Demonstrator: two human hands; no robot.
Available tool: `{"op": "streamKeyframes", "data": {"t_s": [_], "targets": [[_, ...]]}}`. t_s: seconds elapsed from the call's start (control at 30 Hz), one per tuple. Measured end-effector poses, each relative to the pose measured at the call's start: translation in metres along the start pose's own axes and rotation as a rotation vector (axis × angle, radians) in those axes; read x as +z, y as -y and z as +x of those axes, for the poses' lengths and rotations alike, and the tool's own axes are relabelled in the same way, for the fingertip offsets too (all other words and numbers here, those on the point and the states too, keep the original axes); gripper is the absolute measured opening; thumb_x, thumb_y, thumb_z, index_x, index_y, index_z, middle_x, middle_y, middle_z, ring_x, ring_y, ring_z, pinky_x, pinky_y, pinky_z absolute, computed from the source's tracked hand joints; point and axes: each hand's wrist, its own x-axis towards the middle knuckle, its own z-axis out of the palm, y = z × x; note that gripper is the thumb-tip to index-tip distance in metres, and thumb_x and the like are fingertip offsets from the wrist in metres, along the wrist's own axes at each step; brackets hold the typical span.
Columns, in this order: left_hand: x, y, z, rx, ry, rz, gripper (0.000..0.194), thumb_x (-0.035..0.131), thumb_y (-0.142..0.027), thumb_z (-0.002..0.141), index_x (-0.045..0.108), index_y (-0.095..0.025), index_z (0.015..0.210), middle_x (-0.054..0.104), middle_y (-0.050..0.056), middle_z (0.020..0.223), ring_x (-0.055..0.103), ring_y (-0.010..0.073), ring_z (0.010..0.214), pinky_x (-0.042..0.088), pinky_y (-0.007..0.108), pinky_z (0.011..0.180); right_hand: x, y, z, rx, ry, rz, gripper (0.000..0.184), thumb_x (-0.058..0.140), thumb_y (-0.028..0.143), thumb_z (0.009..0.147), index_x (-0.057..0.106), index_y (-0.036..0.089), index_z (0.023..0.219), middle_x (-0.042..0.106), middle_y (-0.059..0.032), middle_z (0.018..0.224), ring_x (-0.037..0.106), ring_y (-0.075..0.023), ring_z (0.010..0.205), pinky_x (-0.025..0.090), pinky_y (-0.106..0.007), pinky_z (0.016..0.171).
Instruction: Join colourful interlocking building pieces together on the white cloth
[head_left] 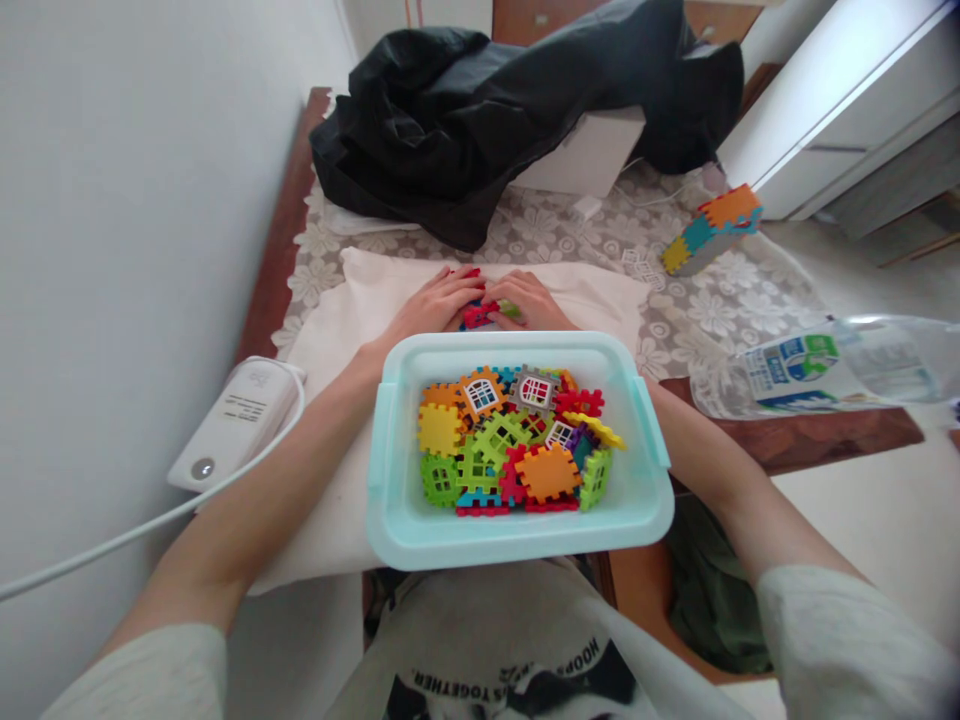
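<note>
My left fingers (460, 288) lie close together, bent over small red, blue and green pieces (480, 317); my right fingers (513, 291) curl in from the other side — whether either set pinches them, I cannot tell. The pieces sit just beyond the pale blue tub (517, 552) of bright tiles (502, 436), over a white cloth (375, 290) on the bench (274, 240).

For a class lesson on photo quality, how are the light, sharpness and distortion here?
Head view: white cabinet bright, folds of the black cover dark with little detail; head view: bottle seems stretched towards the right edge, its small print too blurred to read; head view: red piece by the fingers soft-edged.
</note>
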Motion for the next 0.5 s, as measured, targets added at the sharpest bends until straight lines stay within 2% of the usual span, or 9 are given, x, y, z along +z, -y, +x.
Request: {"op": "streamKeyframes", "data": {"t_s": [0.17, 0.27, 0.37, 0.5], "targets": [[0.003, 0.005, 0.001, 0.038, 0.007, 0.038, 0.045, 0.053, -0.031, 0.12, 0.083, -0.02, 0.151, 0.074, 0.015, 0.174, 0.054, 0.0342, 0.177, 0.037, 0.067, 0.152, -0.001, 0.004, 0.001, -0.008, -0.032, -0.051, 0.034, 0.051, 0.046, 0.126, 0.079, 0.027, 0.121, 0.085, -0.011, 0.118, 0.074, -0.0318, 0.114, 0.059, -0.051, 0.107], [0.004, 0.005, 0.0, 0.064, -0.005, 0.053, 0.046, 0.051, -0.032, 0.122, 0.085, -0.02, 0.15, 0.076, 0.014, 0.172, 0.059, 0.0325, 0.174, 0.044, 0.062, 0.149, -0.002, 0.007, 0.001, 0.056, -0.067, -0.076, 0.036, 0.048, 0.041, 0.126, 0.081, 0.028, 0.125, 0.084, -0.012, 0.121, 0.072, -0.0332, 0.119, 0.058, -0.054, 0.112], [0.002, -0.001, -0.001, 0.052, 0.041, 0.078, 0.046, 0.052, -0.033, 0.121, 0.084, -0.019, 0.151, 0.075, 0.016, 0.172, 0.062, 0.0337, 0.171, 0.05, 0.06, 0.146, 0.0, 0.002, 0.001, 0.067, -0.126, -0.11, 0.032, 0.051, 0.033, 0.124, 0.083, 0.029, 0.123, 0.081, -0.0121, 0.124, 0.07, -0.0332, 0.122, 0.058, -0.054, 0.112], [-0.004, -0.013, -0.001, 0.0, 0.106, 0.174, 0.048, 0.058, -0.04, 0.122, 0.079, -0.022, 0.161, 0.069, 0.014, 0.179, 0.057, 0.0373, 0.175, 0.05, 0.062, 0.144, 0.006, -0.011, -0.001, 0.103, -0.277, -0.161, 0.027, 0.057, 0.018, 0.114, 0.081, 0.029, 0.116, 0.074, -0.0091, 0.124, 0.069, -0.0287, 0.111, 0.061, -0.047, 0.103]]}}
